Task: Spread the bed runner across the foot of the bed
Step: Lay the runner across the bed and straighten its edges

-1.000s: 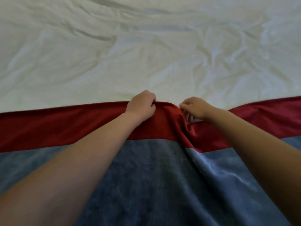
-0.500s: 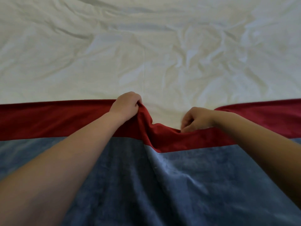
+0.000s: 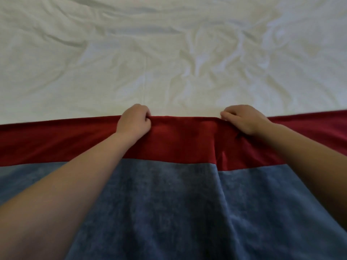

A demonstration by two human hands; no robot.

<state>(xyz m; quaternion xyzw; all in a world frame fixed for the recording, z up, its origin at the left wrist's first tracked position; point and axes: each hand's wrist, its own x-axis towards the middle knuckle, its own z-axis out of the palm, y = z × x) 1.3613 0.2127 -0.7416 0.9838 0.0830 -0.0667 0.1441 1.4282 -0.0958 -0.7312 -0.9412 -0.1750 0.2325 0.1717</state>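
Here, the bed runner (image 3: 174,141) is lying crosswise over the near end of the bed (image 3: 56,30). Its red band (image 3: 56,141) is running along the far edge against the white sheet (image 3: 187,72), and its blue panel (image 3: 159,203) is falling toward the person.

At the left, the runner's edge is lying fairly straight and flat. The left hand (image 3: 134,121) is gripping that far red edge, its grip clamped on the cloth with fingers curled over the hem. Between the hands the edge is stretching level. The right hand (image 3: 242,119) is pinching the same edge, its grip likewise clamped on the runner. Just below it, a crease (image 3: 222,158) is running down through the red band into the blue.

Doing this step well, I judge, is calling for both hands to be drawing apart along the edge with even tension, holding the hem parallel to the foot of the bed. The right side is asking for an extra outward tug, flattening that crease before either grip is loosening.
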